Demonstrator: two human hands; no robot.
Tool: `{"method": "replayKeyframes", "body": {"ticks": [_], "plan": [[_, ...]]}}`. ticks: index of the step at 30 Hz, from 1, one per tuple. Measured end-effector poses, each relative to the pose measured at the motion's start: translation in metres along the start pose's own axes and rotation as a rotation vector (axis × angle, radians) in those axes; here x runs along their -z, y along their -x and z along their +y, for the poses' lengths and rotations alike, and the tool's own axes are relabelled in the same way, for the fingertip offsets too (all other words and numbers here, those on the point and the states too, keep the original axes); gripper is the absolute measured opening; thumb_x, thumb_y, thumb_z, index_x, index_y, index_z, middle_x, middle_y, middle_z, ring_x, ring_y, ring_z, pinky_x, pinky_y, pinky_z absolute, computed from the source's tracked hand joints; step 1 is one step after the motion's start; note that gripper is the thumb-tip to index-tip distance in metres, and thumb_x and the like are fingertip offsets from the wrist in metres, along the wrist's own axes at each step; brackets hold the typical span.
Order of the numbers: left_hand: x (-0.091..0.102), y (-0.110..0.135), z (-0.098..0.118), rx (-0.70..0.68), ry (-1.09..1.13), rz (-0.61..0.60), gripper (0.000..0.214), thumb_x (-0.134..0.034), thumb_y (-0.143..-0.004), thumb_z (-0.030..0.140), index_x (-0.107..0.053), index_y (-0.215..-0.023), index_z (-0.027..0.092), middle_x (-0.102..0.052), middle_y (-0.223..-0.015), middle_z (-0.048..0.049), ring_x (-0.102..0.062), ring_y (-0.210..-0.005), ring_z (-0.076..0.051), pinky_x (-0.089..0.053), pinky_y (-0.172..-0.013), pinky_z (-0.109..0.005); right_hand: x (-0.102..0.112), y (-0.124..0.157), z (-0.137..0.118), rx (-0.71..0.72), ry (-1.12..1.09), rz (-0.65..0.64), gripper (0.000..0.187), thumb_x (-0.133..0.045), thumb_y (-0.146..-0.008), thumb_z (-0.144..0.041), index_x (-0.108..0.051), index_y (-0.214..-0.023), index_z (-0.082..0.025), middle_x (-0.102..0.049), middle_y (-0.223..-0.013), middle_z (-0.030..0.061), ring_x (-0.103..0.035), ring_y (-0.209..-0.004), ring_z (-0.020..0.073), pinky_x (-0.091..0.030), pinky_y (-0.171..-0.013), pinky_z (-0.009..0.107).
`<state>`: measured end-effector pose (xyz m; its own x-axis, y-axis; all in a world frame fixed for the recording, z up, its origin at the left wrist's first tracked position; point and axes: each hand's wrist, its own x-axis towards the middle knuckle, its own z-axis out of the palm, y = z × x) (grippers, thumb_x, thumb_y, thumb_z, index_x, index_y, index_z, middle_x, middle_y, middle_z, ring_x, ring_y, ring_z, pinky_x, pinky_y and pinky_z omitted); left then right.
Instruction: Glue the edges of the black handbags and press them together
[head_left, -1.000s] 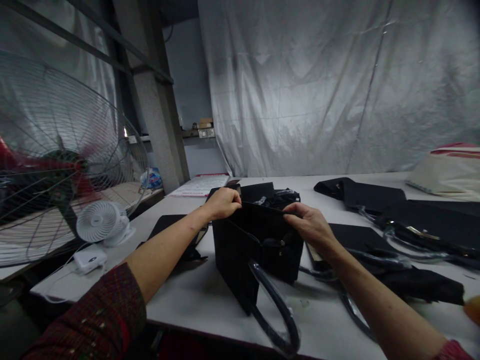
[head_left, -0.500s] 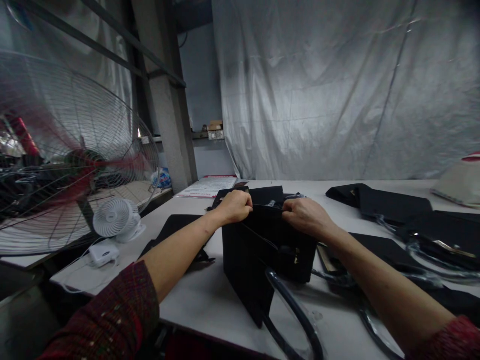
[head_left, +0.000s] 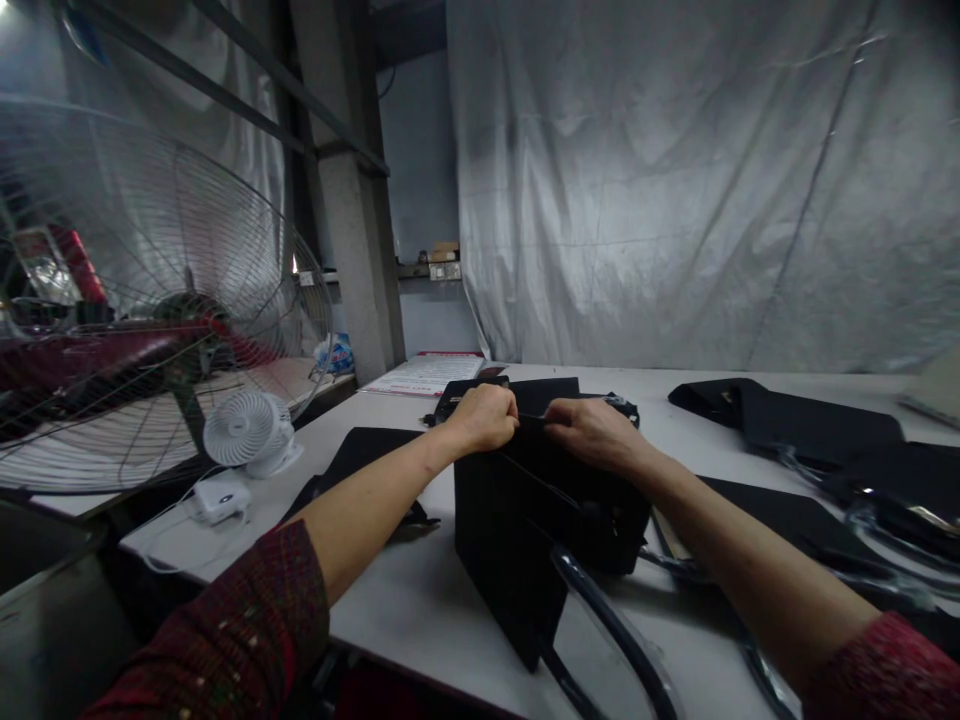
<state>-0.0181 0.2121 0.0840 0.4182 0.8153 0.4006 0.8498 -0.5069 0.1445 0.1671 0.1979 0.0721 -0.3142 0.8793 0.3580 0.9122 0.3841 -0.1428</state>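
A black handbag (head_left: 517,520) stands on the white table, its upper edge between my two hands. My left hand (head_left: 486,415) is closed on that edge, fingers curled and thumb on top. A short way to the right, my right hand (head_left: 592,430) pinches the same edge. From the bag's lower front a dark curved handle (head_left: 611,620), wrapped in clear plastic, reaches down toward me. Small gold-coloured hardware shows faintly on the bag's right side. Its inside is hidden from me.
More black bags and bag pieces (head_left: 817,425) lie on the right, some with plastic-wrapped handles. Another black piece (head_left: 367,455) lies at left. A small white fan (head_left: 247,430), a white box (head_left: 221,497) with a cord and a large caged fan (head_left: 172,330) stand left. A printed sheet (head_left: 424,374) lies behind.
My right hand has slid left along the bag's edge, closer to my left hand. The whole view has shifted slightly, and both hands keep hold of the bag.
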Motion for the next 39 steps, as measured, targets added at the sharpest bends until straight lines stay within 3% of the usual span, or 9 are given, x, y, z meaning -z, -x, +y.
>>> {"method": "replayKeyframes", "body": {"ticks": [6, 12, 15, 20, 24, 32, 39], "plan": [[0.000, 0.001, -0.001, 0.006, -0.001, -0.014, 0.015, -0.059, -0.075, 0.022, -0.073, -0.079, 0.018, -0.071, -0.081, -0.0060, -0.064, -0.078, -0.022, -0.049, -0.073, -0.031, -0.006, -0.011, -0.010, 0.049, 0.019, -0.005, 0.024, -0.049, -0.085, -0.030, -0.071, -0.084, -0.022, -0.068, -0.077, 0.0046, -0.059, -0.071, 0.0176, -0.031, -0.058, 0.026], [-0.001, -0.001, -0.001, 0.004, 0.015, -0.007, 0.012, -0.059, -0.074, 0.021, -0.071, -0.078, 0.018, -0.068, -0.079, -0.0061, -0.063, -0.079, -0.022, -0.048, -0.074, -0.032, -0.004, -0.019, -0.017, 0.098, 0.045, -0.064, 0.026, -0.052, -0.084, -0.032, -0.071, -0.101, -0.026, -0.070, -0.091, 0.0057, -0.061, -0.079, 0.0203, -0.034, -0.061, 0.026], [0.000, 0.001, -0.005, -0.022, 0.049, -0.010, 0.010, -0.063, -0.072, 0.021, -0.067, -0.080, 0.017, -0.065, -0.080, -0.0037, -0.061, -0.076, -0.019, -0.048, -0.071, -0.029, 0.001, -0.021, -0.022, 0.128, 0.040, -0.104, 0.025, -0.052, -0.084, -0.031, -0.073, -0.097, -0.027, -0.070, -0.087, 0.0056, -0.062, -0.079, 0.0202, -0.034, -0.060, 0.026], [0.006, 0.013, -0.029, -0.153, 0.167, -0.014, 0.050, -0.081, -0.054, 0.024, -0.055, -0.096, 0.017, -0.055, -0.104, -0.0040, -0.055, -0.084, -0.016, -0.049, -0.070, -0.025, 0.013, -0.011, -0.016, 0.063, 0.001, -0.154, 0.019, -0.056, -0.076, -0.023, -0.074, -0.083, -0.024, -0.066, -0.071, 0.0030, -0.059, -0.065, 0.0176, -0.033, -0.055, 0.025], [0.010, 0.019, -0.039, -0.142, 0.224, -0.061, 0.035, -0.076, -0.057, 0.016, -0.056, -0.086, 0.017, -0.054, -0.095, -0.0012, -0.054, -0.082, -0.015, -0.047, -0.070, -0.024, 0.018, -0.002, -0.009, 0.032, -0.050, -0.183, 0.016, -0.059, -0.076, -0.025, -0.073, -0.083, -0.025, -0.063, -0.067, -0.0001, -0.057, -0.063, 0.0151, -0.032, -0.052, 0.023], [0.015, 0.022, -0.030, -0.116, 0.187, -0.056, 0.013, -0.071, -0.069, 0.018, -0.068, -0.081, 0.018, -0.066, -0.085, 0.0013, -0.059, -0.082, -0.014, -0.044, -0.074, -0.023, 0.017, 0.003, -0.012, 0.041, -0.073, -0.161, 0.015, -0.057, -0.077, -0.025, -0.072, -0.080, -0.024, -0.062, -0.066, -0.0002, -0.055, -0.062, 0.0151, -0.031, -0.054, 0.025], [0.018, 0.027, -0.028, -0.144, 0.099, 0.003, 0.011, -0.065, -0.073, 0.016, -0.070, -0.082, 0.019, -0.069, -0.086, -0.0001, -0.061, -0.083, -0.015, -0.046, -0.077, -0.025, 0.016, 0.003, -0.007, 0.059, -0.071, -0.155, 0.013, -0.058, -0.077, -0.026, -0.071, -0.079, -0.024, -0.063, -0.068, -0.0002, -0.056, -0.065, 0.0154, -0.032, -0.055, 0.025]]}}
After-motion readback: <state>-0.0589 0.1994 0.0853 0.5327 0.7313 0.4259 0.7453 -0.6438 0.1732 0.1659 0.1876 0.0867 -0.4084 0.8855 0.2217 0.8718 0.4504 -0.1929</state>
